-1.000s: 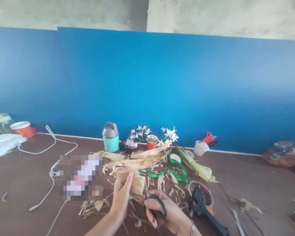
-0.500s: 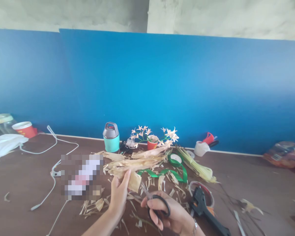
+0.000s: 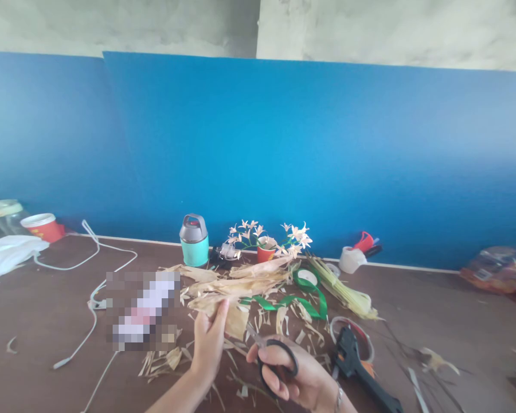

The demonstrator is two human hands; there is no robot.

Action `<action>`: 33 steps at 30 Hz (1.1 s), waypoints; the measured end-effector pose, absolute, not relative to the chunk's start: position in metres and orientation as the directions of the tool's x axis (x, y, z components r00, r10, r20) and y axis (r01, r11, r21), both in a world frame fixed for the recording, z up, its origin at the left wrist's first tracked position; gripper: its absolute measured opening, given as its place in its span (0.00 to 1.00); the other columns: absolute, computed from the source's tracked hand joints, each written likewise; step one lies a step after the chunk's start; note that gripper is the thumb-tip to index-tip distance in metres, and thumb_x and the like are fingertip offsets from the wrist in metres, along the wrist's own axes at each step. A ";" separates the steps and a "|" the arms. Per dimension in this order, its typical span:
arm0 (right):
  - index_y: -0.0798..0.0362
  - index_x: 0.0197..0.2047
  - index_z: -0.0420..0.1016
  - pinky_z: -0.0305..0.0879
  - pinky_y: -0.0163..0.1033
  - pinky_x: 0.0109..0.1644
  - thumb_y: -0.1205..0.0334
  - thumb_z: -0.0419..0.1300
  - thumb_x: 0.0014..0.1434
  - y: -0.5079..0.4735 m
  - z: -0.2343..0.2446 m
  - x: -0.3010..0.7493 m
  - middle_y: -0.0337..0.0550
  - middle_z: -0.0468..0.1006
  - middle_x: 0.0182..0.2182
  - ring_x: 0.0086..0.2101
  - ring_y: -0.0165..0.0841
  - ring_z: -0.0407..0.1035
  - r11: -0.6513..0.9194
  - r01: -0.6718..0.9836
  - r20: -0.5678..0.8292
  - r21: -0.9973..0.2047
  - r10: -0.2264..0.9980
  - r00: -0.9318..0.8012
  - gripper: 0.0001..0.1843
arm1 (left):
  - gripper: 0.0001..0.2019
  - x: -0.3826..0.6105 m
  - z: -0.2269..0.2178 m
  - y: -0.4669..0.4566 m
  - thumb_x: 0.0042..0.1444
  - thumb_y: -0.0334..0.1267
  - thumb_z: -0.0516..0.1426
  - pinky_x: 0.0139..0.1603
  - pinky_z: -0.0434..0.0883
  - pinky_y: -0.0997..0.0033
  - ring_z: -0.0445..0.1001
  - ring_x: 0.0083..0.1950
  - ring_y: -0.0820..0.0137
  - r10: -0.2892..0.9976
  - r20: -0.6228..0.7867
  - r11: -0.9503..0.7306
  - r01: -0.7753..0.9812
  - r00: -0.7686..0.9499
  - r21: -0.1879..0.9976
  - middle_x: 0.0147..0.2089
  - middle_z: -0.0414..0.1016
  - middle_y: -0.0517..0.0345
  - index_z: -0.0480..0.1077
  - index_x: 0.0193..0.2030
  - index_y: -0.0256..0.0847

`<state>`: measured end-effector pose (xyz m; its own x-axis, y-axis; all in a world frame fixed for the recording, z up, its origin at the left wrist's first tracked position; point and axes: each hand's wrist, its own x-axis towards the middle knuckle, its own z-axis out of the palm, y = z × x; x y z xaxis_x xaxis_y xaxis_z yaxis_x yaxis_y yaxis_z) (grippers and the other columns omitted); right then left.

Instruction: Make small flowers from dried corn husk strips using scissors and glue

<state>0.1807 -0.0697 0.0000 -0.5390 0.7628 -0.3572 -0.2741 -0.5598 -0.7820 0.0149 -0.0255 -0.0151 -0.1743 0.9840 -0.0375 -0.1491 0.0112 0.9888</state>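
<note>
My left hand [image 3: 209, 341] pinches a piece of dried corn husk [image 3: 237, 321] between thumb and fingers. Black-handled scissors [image 3: 279, 362] are in my right hand [image 3: 303, 373], with fingers through the loops and the blades pointing at the husk's right edge. Whether the blades touch the husk I cannot tell. Behind my left hand lies a pile of larger corn husks [image 3: 241, 284]. Cut husk scraps [image 3: 163, 361] lie scattered around both hands. A green ribbon [image 3: 284, 301] curls across the table from its spool [image 3: 307, 278].
A black glue gun [image 3: 361, 367] and a roll of tape [image 3: 370, 341] lie right of my right hand. Farther back stand a teal flask [image 3: 195, 251], a red cup [image 3: 266, 250] with husk flowers, and a white cup [image 3: 351, 260]. White cables [image 3: 95, 321] run along the left.
The husk piece has turned slightly in my left hand, its loose corner showing wider. My right hand and the scissors are almost in the same place.
</note>
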 end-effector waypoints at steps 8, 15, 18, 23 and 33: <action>0.64 0.35 0.74 0.33 0.27 0.10 0.56 0.60 0.49 -0.071 0.001 0.178 0.35 0.69 0.12 0.09 0.18 0.55 -0.556 -0.270 -0.368 -0.786 0.772 -0.518 0.17 | 0.20 0.015 -0.022 -0.027 0.48 0.52 0.57 0.17 0.56 0.78 0.56 0.17 0.77 0.985 0.003 -0.001 0.015 -0.170 1.000 0.14 0.58 0.66 0.67 0.19 0.35; 0.64 0.34 0.74 0.34 0.28 0.11 0.55 0.59 0.49 -0.071 0.001 0.178 0.35 0.69 0.12 0.10 0.18 0.55 -0.548 -0.269 -0.358 -0.792 0.774 -0.522 0.17 | 0.23 0.015 -0.017 -0.028 0.47 0.53 0.57 0.17 0.55 0.78 0.55 0.16 0.77 0.984 0.043 -0.029 0.079 -0.175 0.996 0.12 0.56 0.65 0.62 0.14 0.37; 0.64 0.33 0.74 0.34 0.27 0.11 0.55 0.60 0.49 -0.071 0.002 0.177 0.34 0.67 0.12 0.10 0.18 0.55 -0.550 -0.277 -0.356 -0.787 0.774 -0.524 0.17 | 0.23 0.015 -0.015 -0.029 0.47 0.54 0.57 0.17 0.56 0.77 0.55 0.16 0.76 0.982 0.054 -0.040 0.080 -0.179 0.996 0.12 0.56 0.65 0.62 0.13 0.37; 0.63 0.33 0.73 0.32 0.27 0.11 0.55 0.62 0.47 -0.071 0.006 0.175 0.32 0.65 0.11 0.10 0.18 0.52 -0.561 -0.294 -0.362 -0.774 0.773 -0.521 0.17 | 0.23 0.015 -0.016 -0.028 0.45 0.53 0.58 0.16 0.55 0.77 0.54 0.15 0.77 0.978 0.056 -0.046 0.055 -0.199 0.997 0.11 0.55 0.65 0.60 0.12 0.38; 0.63 0.32 0.73 0.35 0.26 0.10 0.58 0.62 0.46 -0.070 0.005 0.177 0.32 0.66 0.11 0.09 0.18 0.52 -0.532 -0.269 -0.353 -0.803 0.788 -0.505 0.14 | 0.19 0.017 -0.014 -0.028 0.48 0.50 0.57 0.18 0.57 0.78 0.57 0.17 0.76 0.982 0.059 -0.047 0.072 -0.177 0.996 0.14 0.59 0.64 0.65 0.17 0.36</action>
